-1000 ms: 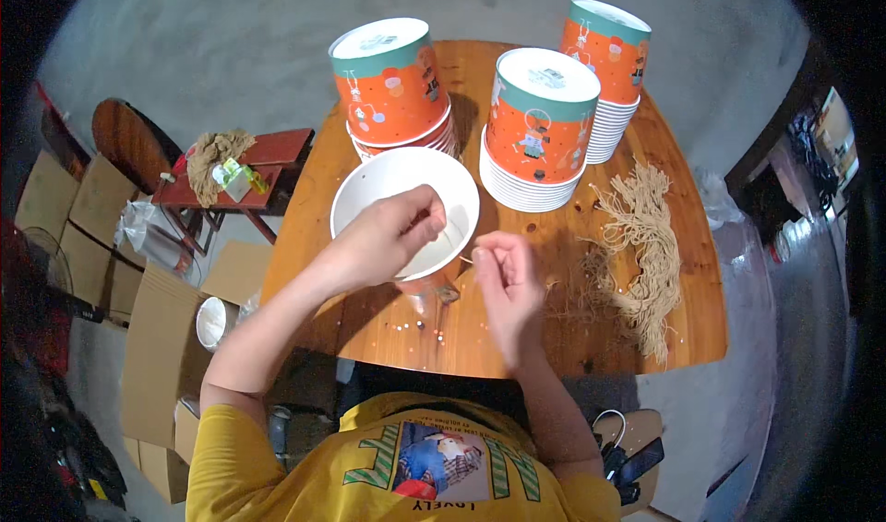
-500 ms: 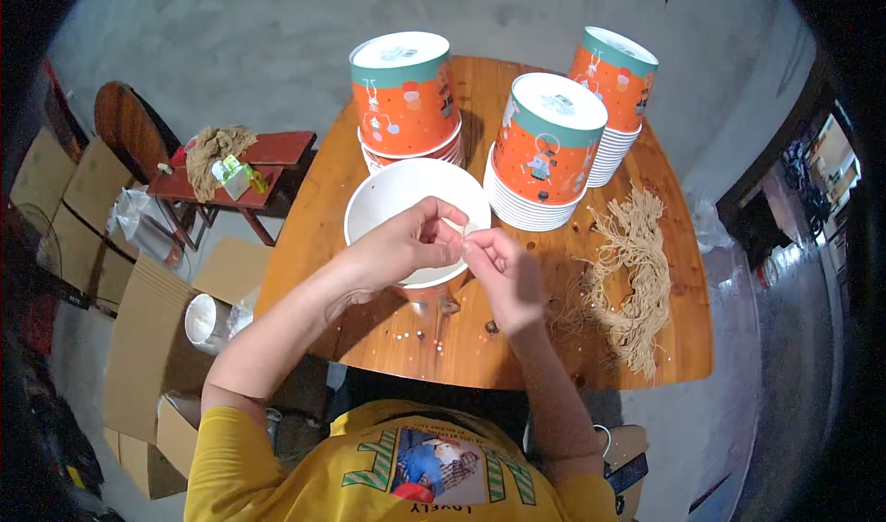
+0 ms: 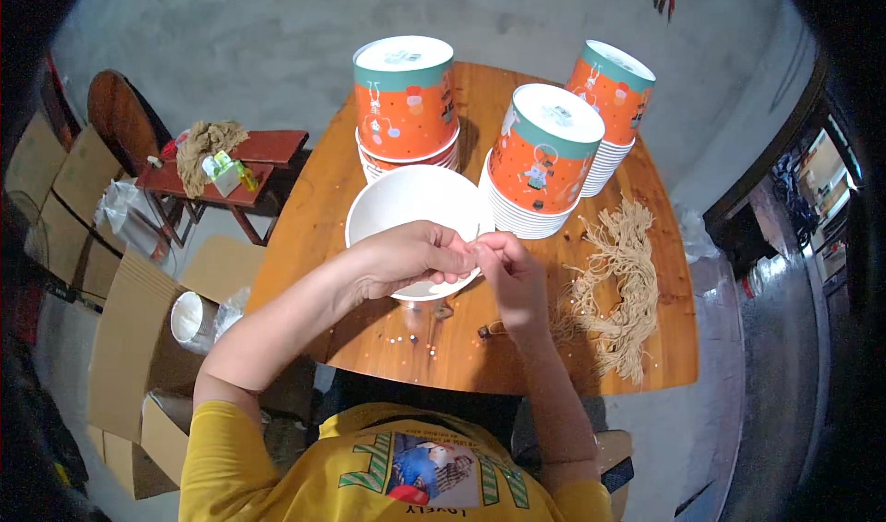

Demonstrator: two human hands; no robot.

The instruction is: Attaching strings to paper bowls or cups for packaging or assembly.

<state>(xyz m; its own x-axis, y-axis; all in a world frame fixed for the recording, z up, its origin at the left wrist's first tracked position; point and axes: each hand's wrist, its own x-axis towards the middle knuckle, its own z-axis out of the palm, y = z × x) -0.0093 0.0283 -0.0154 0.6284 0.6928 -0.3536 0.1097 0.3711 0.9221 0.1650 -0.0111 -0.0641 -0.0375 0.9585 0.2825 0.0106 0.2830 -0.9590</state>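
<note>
2 hands, left (image 3: pixel 411 259) and right (image 3: pixel 510 268), fingertips pinched together over white bowl (image 3: pixel 411 199); pinched item too small.

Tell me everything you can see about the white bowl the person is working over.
The white bowl is round, deep and plain inside, apparently paper, and looks empty. It sits upright, mouth up, near the middle of the round wooden table, in front of stacks of orange patterned tubs. The left hand lies over its near rim, fingertips meeting the right hand at that edge; whatever they pinch is too small to tell.
</note>
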